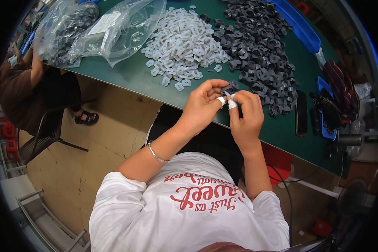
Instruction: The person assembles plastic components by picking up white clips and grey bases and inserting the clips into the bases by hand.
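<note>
Both hands meet over the near edge of the green table. My left hand (200, 103) pinches a dark grey plastic ring-shaped part (229, 89), with white tape wrapped on the thumb. My right hand (248, 112) closes its taped thumb and fingertips against the near side of the same part. Whether a small white piece sits between the fingertips, I cannot tell. Just beyond my hands lies a heap of small translucent white plastic pieces (187, 44). To its right spreads a heap of dark grey ring-shaped parts (262, 59), reaching close to my right hand.
Clear plastic bags (130, 29) lie at the table's far left, one with dark parts inside. A phone (301, 112) rests right of the dark heap. Blue trays (300, 27) line the right side. Another person (25, 84) sits at the left; a red stool (277, 164) stands below the table edge.
</note>
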Action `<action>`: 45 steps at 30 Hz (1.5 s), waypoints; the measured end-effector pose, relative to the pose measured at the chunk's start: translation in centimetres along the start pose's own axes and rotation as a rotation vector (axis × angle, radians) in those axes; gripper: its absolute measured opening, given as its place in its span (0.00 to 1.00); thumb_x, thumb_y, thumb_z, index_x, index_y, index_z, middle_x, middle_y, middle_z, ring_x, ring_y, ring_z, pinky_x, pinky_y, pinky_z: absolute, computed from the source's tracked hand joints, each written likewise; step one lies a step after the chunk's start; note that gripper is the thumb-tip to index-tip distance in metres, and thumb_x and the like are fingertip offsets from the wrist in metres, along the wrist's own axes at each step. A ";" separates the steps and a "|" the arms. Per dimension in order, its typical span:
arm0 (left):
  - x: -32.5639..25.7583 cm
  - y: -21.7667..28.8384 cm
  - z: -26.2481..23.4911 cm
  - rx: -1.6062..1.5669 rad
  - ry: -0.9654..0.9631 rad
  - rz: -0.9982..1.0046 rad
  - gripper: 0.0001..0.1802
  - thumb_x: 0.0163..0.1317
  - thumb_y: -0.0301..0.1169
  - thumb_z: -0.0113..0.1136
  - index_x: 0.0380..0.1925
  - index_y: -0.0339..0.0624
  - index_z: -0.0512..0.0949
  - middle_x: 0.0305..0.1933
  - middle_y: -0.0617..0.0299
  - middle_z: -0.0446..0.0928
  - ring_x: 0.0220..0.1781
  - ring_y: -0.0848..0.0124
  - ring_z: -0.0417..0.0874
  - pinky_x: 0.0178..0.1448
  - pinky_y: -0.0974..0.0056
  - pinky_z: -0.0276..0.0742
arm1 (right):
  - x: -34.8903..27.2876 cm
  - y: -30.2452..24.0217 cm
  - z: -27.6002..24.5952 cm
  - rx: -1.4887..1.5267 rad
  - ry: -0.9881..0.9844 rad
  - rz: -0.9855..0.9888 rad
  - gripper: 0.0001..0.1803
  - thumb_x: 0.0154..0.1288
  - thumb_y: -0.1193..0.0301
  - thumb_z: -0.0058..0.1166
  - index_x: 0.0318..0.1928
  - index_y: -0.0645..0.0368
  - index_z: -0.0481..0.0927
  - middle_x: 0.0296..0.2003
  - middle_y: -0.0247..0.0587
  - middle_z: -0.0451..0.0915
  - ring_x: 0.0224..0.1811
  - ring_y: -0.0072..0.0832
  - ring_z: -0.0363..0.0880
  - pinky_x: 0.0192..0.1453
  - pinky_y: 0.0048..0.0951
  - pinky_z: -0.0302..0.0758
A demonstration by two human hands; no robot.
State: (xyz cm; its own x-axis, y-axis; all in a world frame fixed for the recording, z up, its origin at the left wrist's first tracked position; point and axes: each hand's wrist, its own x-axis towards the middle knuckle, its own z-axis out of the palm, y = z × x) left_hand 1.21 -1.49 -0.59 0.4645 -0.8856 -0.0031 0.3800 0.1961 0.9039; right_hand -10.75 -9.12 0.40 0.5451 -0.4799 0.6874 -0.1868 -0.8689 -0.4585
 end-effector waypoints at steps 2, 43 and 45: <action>0.1 0.0 -0.1 -0.016 0.000 -0.009 0.17 0.61 0.15 0.54 0.51 0.30 0.71 0.45 0.57 0.77 0.47 0.75 0.78 0.53 0.71 0.75 | 0.0 0.3 -0.1 -0.119 0.027 -0.145 0.14 0.49 0.84 0.60 0.38 0.62 0.76 0.36 0.42 0.77 0.34 0.39 0.78 0.38 0.33 0.76; -2.3 2.9 -2.6 -0.157 0.116 -0.310 0.16 0.68 0.32 0.55 0.50 0.34 0.78 0.40 0.60 0.82 0.25 0.84 0.73 0.23 0.78 0.69 | 5.9 -0.4 -0.5 0.538 -0.428 0.512 0.03 0.63 0.79 0.53 0.37 0.66 0.75 0.33 0.37 0.81 0.33 0.23 0.80 0.40 0.23 0.74; -2.2 2.8 -2.4 -0.177 0.115 -0.307 0.16 0.68 0.32 0.56 0.50 0.34 0.78 0.40 0.60 0.82 0.25 0.83 0.73 0.23 0.78 0.69 | 4.8 -1.0 -1.3 0.624 -0.415 0.584 0.04 0.64 0.79 0.53 0.39 0.66 0.76 0.32 0.32 0.79 0.35 0.16 0.76 0.41 0.21 0.73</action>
State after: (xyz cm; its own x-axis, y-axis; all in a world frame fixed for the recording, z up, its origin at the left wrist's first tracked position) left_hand 3.17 1.98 0.99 0.3903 -0.8632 -0.3202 0.6439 0.0073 0.7651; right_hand -8.95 -10.71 4.90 0.7730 -0.6321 0.0543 -0.1170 -0.2262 -0.9670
